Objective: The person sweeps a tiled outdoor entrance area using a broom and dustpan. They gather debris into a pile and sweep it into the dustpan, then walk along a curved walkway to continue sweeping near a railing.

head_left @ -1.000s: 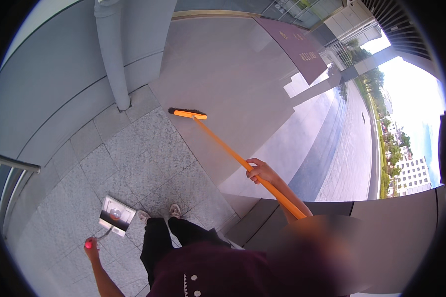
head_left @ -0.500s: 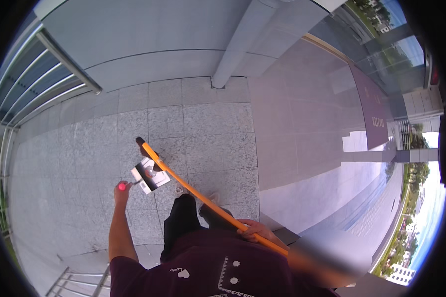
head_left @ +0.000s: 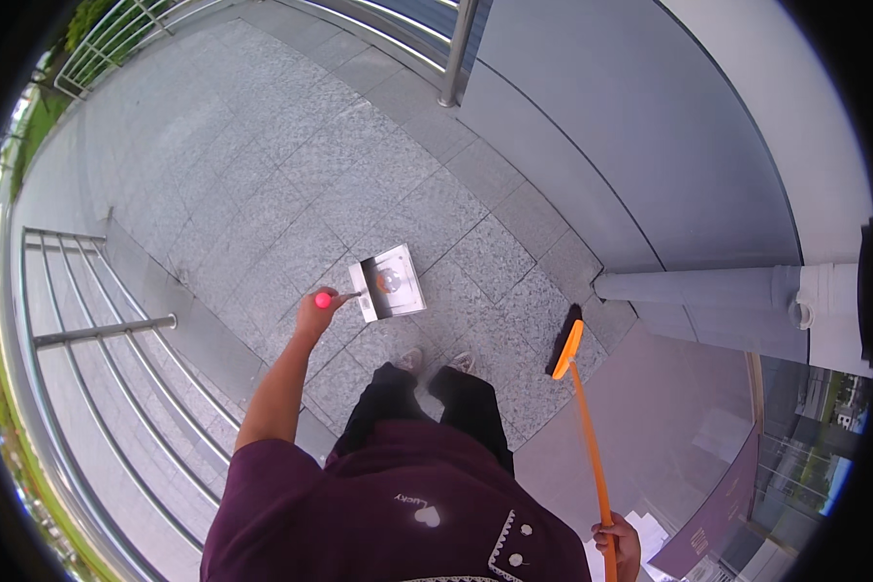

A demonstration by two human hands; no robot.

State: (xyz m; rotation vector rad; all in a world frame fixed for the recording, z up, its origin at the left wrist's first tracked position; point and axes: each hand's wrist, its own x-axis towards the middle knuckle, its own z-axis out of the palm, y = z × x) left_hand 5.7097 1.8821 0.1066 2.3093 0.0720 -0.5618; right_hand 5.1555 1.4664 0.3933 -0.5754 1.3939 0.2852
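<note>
A: What is nearest to the camera?

B: A dark red shirt (head_left: 398, 504), and below it black trousers (head_left: 427, 407) and two light shoes (head_left: 436, 361) on the grey stone floor (head_left: 262, 184).

A: And the right hand?

B: The right hand (head_left: 619, 545) is low at the lower edge, fingers wrapped fully around the top of an orange broom (head_left: 584, 407). The long handle runs up and away from it to the head (head_left: 565, 347), which rests on the floor just right of the shoes, black bristles on the far side.

A: The left one?

B: The left hand (head_left: 315, 312) is stretched out ahead, to the left of the shoes. It is clenched around the pink-red end of a thin handle (head_left: 324, 301); the fingers are closed tight on it.

A: What does that handle belong to?

B: A dustpan (head_left: 390, 283), boxy and shiny metal with a dark inside, sitting just beyond the shoes. Something small and reddish lies in it; I cannot tell what.

A: Farther out?

B: On the left a metal railing (head_left: 97, 330) curves along the floor's edge. To the right a grey pipe (head_left: 708, 289) lies across, in front of a pale curved wall (head_left: 669, 155). At the far top a steel post (head_left: 456, 53) stands beside the wall.
</note>
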